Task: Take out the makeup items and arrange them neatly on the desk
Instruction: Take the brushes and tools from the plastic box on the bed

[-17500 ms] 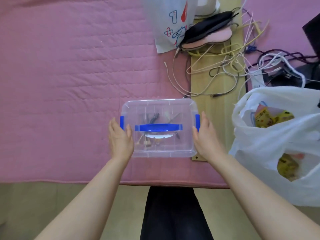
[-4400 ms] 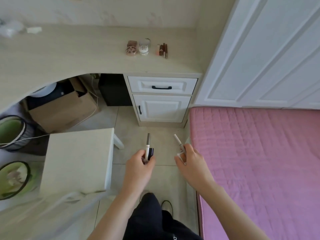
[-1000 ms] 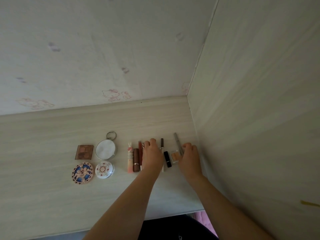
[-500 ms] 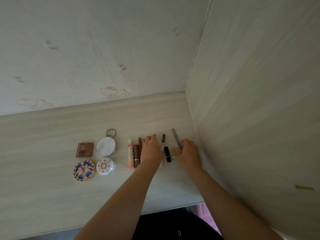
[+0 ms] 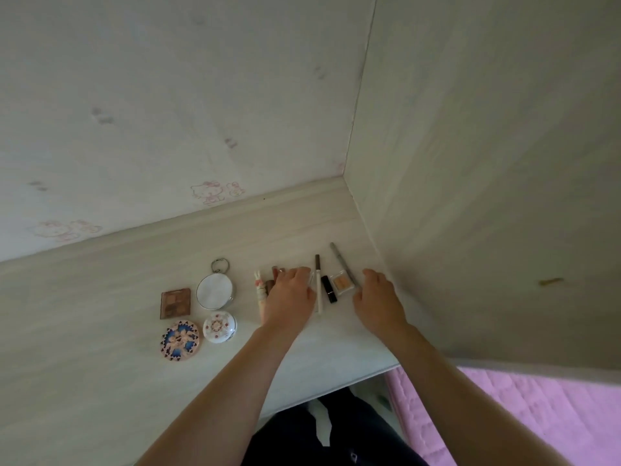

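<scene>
Pale wood desk in a wall corner holds makeup in a row, with the left hand resting flat over the lipsticks, fingers loose, and the right hand open just right of the small orange compact.

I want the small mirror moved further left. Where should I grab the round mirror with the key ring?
Probably pinch the round mirror across its rim from above: it lies flat, and the palette and white compact crowd its sides. Its ring, pointing toward the wall, is free too.
</scene>
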